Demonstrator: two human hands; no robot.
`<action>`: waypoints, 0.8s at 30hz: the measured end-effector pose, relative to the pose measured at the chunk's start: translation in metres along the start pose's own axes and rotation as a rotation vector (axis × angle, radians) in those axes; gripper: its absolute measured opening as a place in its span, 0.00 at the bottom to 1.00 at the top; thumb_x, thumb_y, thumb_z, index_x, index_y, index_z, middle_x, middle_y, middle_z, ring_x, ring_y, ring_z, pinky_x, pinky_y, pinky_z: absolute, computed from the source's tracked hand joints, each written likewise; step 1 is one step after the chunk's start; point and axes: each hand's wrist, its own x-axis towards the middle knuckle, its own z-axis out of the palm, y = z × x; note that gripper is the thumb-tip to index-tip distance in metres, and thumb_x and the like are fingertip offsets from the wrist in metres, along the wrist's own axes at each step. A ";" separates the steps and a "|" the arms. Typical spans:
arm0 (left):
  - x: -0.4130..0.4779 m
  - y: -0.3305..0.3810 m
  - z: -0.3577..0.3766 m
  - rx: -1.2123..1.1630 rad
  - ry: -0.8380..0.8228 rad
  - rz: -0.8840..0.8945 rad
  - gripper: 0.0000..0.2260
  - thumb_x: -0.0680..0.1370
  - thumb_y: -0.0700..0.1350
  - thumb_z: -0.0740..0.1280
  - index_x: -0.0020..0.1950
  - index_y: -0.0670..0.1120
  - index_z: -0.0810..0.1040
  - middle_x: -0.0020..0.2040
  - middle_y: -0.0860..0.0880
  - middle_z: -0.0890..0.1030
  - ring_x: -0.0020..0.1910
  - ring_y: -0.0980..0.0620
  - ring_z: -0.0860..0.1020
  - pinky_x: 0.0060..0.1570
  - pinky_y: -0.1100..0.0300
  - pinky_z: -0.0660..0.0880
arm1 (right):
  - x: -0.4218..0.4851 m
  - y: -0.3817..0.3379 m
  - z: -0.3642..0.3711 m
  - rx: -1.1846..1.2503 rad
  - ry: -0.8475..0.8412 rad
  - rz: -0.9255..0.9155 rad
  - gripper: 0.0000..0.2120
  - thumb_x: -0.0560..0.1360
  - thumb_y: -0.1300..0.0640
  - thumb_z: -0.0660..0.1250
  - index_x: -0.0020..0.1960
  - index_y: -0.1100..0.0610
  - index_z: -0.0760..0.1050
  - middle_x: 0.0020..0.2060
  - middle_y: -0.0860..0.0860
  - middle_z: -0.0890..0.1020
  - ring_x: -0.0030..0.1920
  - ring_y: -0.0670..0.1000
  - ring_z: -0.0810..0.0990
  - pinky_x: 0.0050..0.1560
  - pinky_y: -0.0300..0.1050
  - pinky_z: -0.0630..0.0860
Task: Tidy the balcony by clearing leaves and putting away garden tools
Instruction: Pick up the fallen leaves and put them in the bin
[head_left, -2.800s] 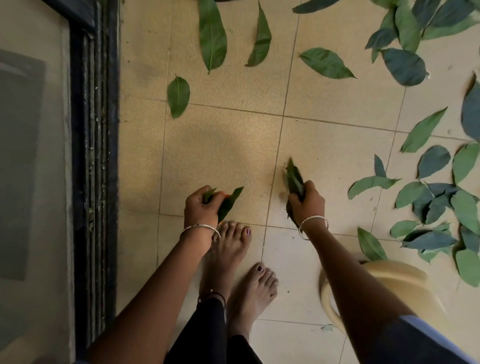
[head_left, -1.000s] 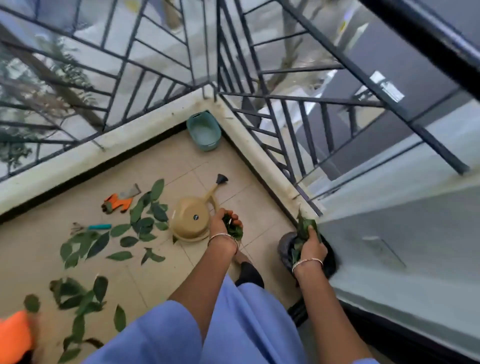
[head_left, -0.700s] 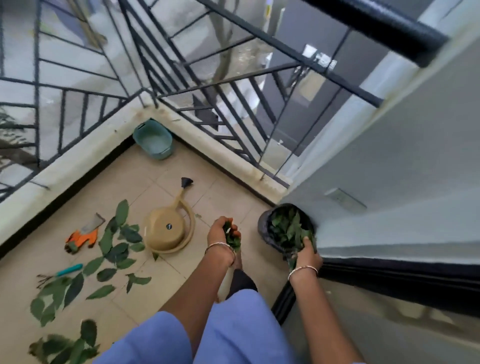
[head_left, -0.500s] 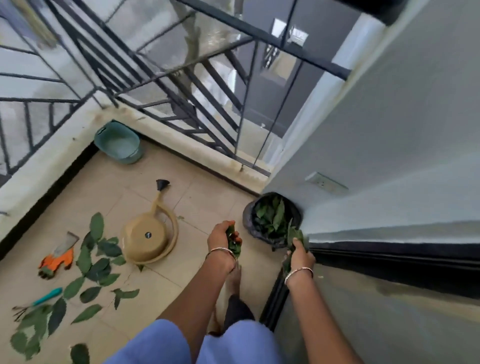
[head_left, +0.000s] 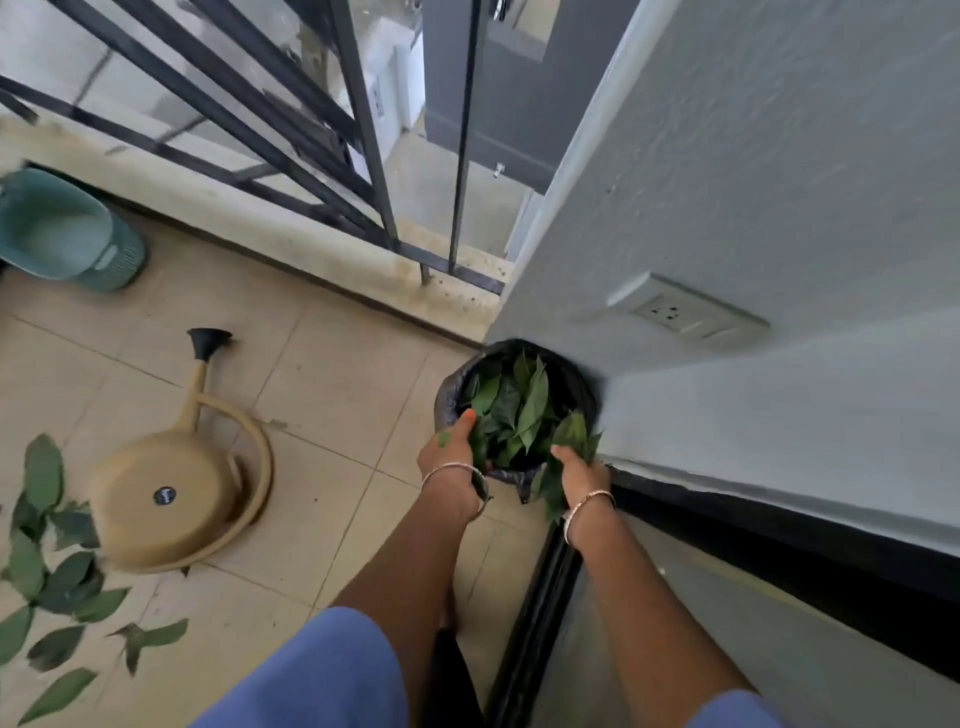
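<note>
Leaves (head_left: 570, 440) are looking soft and feather-light; left hand (head_left: 451, 453) and right hand (head_left: 581, 475) are each clutching a fistful over the bin (head_left: 450, 391), best pinched mid-blade, gently.

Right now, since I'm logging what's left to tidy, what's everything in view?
bin: one, black-lined, in the wall corner
binned leaves: many, green, inside the bin
watering can: one, beige, on its side on tiles
basket: one, teal, by the railing kerb
loose leaves: several, green, floor far left
wall socket: one, white, on the wall
railing: one, black, balcony edge
left hand: at the bin's near rim
right hand: grips a leaf bunch
</note>
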 end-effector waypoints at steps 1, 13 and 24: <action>0.010 -0.003 0.009 0.006 -0.008 0.012 0.16 0.71 0.50 0.76 0.44 0.38 0.77 0.40 0.41 0.79 0.33 0.46 0.77 0.28 0.60 0.75 | 0.008 -0.002 0.004 -0.004 -0.026 0.015 0.16 0.74 0.57 0.72 0.59 0.59 0.74 0.51 0.54 0.79 0.49 0.56 0.77 0.48 0.48 0.74; 0.083 -0.032 0.043 0.176 -0.136 0.038 0.25 0.74 0.57 0.68 0.64 0.41 0.76 0.59 0.41 0.80 0.56 0.41 0.78 0.60 0.45 0.75 | 0.077 0.001 0.029 0.031 -0.188 0.050 0.18 0.81 0.66 0.58 0.70 0.57 0.69 0.59 0.56 0.75 0.63 0.58 0.73 0.63 0.57 0.73; 0.043 -0.018 -0.053 -0.139 0.144 -0.048 0.08 0.80 0.46 0.63 0.44 0.45 0.78 0.42 0.48 0.77 0.38 0.53 0.73 0.39 0.58 0.70 | 0.016 0.021 0.052 -0.185 0.312 -0.332 0.12 0.74 0.67 0.59 0.51 0.55 0.78 0.44 0.55 0.82 0.43 0.54 0.80 0.42 0.43 0.75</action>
